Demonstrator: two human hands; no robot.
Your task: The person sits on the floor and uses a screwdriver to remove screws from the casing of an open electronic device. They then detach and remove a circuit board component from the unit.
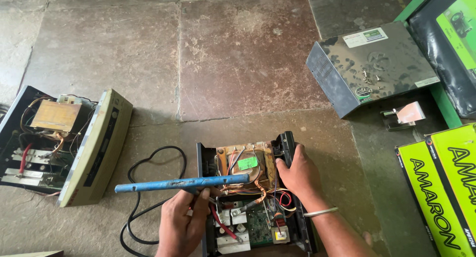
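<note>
- Chassis (255, 197), open, on stone floor (238, 54): transformer (245, 163) inside, so likely heavy, stiff; board (258, 227) and wires fragile.
- Right hand (297, 175) clamped on chassis side wall — good hold point.
- Left hand (181, 222) closed around blue rod (181, 183), held level over the chassis.

2 lime-green cartons (441, 187) lie far right; a green sticker (247, 163) tops the transformer.

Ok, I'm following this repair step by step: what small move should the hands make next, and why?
Probably bring the blue tool tip down toward the wiring by the transformer. The left hand holds it level above the open unit, its tip at the transformer, while the right hand grips the unit's side wall, steadying it.
</note>
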